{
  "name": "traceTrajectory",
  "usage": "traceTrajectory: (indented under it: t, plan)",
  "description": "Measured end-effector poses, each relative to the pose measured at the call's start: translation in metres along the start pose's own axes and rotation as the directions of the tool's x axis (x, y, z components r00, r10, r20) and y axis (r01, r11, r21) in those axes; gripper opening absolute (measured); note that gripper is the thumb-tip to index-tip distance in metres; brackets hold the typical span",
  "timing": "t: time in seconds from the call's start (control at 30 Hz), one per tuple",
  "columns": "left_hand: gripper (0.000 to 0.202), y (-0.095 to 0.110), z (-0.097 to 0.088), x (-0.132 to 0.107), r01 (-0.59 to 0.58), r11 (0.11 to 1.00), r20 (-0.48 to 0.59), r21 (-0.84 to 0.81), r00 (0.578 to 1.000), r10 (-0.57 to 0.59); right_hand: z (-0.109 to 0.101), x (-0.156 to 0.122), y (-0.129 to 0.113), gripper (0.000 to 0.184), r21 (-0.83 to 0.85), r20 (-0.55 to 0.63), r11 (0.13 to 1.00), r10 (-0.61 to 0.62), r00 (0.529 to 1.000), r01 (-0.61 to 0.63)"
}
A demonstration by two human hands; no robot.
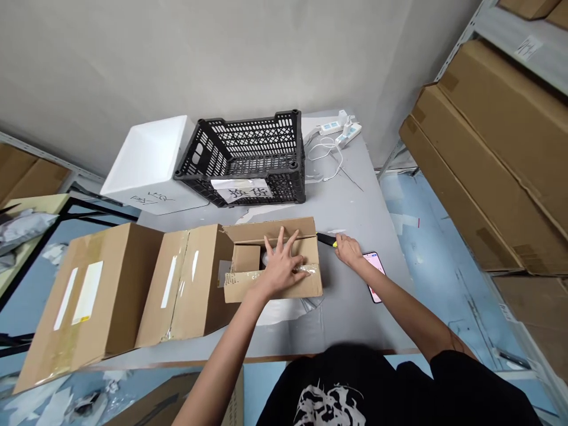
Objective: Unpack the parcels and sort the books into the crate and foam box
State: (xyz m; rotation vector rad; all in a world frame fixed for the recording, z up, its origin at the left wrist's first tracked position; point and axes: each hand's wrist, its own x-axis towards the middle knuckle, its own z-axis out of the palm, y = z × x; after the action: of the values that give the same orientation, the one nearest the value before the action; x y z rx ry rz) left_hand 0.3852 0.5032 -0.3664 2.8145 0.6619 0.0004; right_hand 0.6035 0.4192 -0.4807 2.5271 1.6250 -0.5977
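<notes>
A cardboard box (273,288) with its top flaps parted stands on the grey table in front of me. My left hand (281,264) lies over its opening with fingers spread, touching the flaps. Inside, a smaller brown carton (246,258) shows at the left, and something clear and shiny is partly hidden by my hand. To the right of the box, my right hand (348,250) is closed round a black and yellow utility knife (326,239). The knife's front end is at the box's right side; its blade cannot be made out. A phone (375,275) with a lit screen lies near my right forearm.
Two taped cardboard boxes, the nearer-left one (84,296) and the middle one (177,284), stand left. Behind are a white foam box (148,160) and a black plastic crate (242,160). Power strips (348,135) with cables lie at the back right. Large cartons (470,154) fill the right shelf.
</notes>
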Motion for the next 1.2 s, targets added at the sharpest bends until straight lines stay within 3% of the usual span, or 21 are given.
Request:
traceTrajectory:
  t: [0.1,0.17,0.23,0.27,0.33,0.4,0.47,0.57,0.73,0.9,1.2]
  plan:
    - [0.028,-0.003,-0.002,0.003,-0.024,1.0,0.036,0.001,0.999,0.024,-0.015,-0.013,0.002,0.038,0.047,0.02,0.999,0.017,1.0,-0.018]
    - [0.029,-0.005,-0.002,0.004,-0.033,0.999,0.05,-0.007,0.998,0.033,-0.03,-0.029,0.017,0.032,0.091,0.015,0.996,0.025,1.0,-0.026]
    - [0.03,-0.006,-0.002,0.005,-0.045,0.999,0.06,-0.015,0.997,0.046,-0.047,-0.053,0.04,0.039,0.22,0.011,0.975,0.027,1.0,-0.028]
    - [0.029,-0.006,-0.002,0.005,-0.051,0.999,0.063,-0.019,0.997,0.052,-0.055,-0.066,0.052,0.043,0.424,0.01,0.905,0.028,1.0,-0.03]
    - [0.028,-0.007,-0.003,0.005,-0.058,0.998,0.068,-0.025,0.996,0.059,-0.069,-0.091,0.073,0.047,0.77,0.028,0.638,-0.047,0.999,0.008]
    - [0.026,-0.006,-0.004,0.005,-0.056,0.998,0.075,-0.029,0.995,0.058,-0.077,-0.11,0.084,0.052,0.915,0.075,0.404,-0.152,0.985,-0.007]
    - [0.026,-0.006,-0.005,0.006,-0.054,0.998,0.085,-0.035,0.995,0.057,-0.077,-0.119,0.085,0.056,0.94,0.159,0.336,-0.261,0.952,-0.065]
    - [0.026,-0.005,-0.005,0.005,-0.062,0.997,0.098,-0.046,0.993,0.067,-0.068,-0.115,0.077,0.057,0.929,0.253,0.343,-0.32,0.913,-0.138]
    - [0.025,-0.006,-0.002,0.002,-0.062,0.996,0.087,-0.067,0.994,0.068,-0.058,-0.099,0.066,0.062,0.919,0.29,0.359,-0.328,0.899,-0.165]
    - [0.024,-0.006,0.0,-0.002,-0.046,0.991,0.071,-0.128,0.996,0.055,-0.06,-0.096,0.069,0.059,0.894,0.302,0.428,-0.35,0.887,-0.135]
    - [0.024,-0.008,0.004,0.002,-0.024,0.979,0.096,-0.205,0.994,0.044,-0.066,-0.095,0.072,0.059,0.88,0.324,0.458,-0.383,0.865,-0.127]
